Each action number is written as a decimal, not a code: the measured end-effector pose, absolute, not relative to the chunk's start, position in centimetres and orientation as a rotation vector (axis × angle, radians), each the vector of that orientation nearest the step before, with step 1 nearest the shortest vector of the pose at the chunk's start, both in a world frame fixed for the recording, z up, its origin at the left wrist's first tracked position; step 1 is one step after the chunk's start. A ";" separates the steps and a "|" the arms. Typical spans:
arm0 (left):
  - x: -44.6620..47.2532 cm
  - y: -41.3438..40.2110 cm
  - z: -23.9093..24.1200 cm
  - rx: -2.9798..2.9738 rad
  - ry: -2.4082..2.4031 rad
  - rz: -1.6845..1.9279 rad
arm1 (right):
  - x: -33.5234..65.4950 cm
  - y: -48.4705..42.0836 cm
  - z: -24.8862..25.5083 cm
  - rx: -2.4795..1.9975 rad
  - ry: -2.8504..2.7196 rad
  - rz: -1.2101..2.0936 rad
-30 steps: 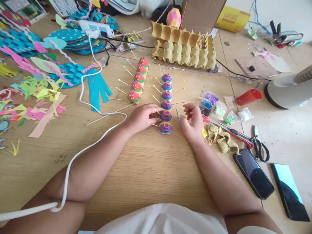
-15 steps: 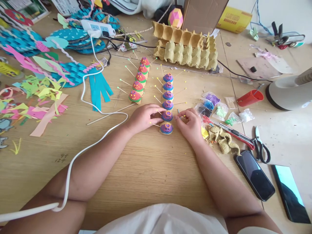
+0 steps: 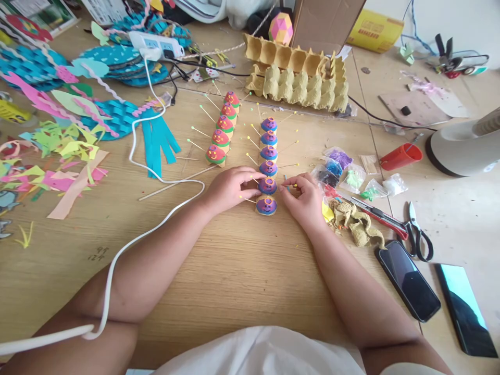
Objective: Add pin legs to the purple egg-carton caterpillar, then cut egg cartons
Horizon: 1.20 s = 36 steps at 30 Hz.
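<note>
A row of purple-and-blue painted egg-carton bumps (image 3: 269,153), with smiling faces and yellow-tipped thin sticks poking out both sides, stands in front of me. At its near end, my left hand (image 3: 234,190) steadies the second-nearest bump from the left, fingers curved against its side. On the other side, my right hand (image 3: 305,202) pinches a thin yellow-tipped stick (image 3: 289,186) pointing at that same bump. Whether its end touches the bump I cannot tell. A similar red-and-green row (image 3: 221,138) with green-tipped sticks is farther left.
Egg cartons (image 3: 304,86) lie at the back. A white cable (image 3: 156,219) crosses my left arm. Paper scraps (image 3: 58,161) cover the left side. To the right are clay bags (image 3: 353,177), a utility knife (image 3: 377,212), scissors (image 3: 417,234), two phones (image 3: 408,281) and a red cup (image 3: 400,157).
</note>
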State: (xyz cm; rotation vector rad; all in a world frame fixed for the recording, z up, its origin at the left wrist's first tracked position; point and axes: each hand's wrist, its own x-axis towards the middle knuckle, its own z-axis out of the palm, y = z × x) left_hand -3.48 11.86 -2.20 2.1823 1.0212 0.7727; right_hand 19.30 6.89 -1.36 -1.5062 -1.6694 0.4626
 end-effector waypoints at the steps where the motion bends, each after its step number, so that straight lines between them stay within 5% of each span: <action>1: -3.5 11.9 -2.2 2.182 1.020 0.771 | 19.3 6.9 -1.3 -1.505 -1.672 0.464; 36: -3.3 12.1 -2.4 2.242 0.990 0.854 | 20.7 6.8 -1.5 -1.600 -1.615 0.097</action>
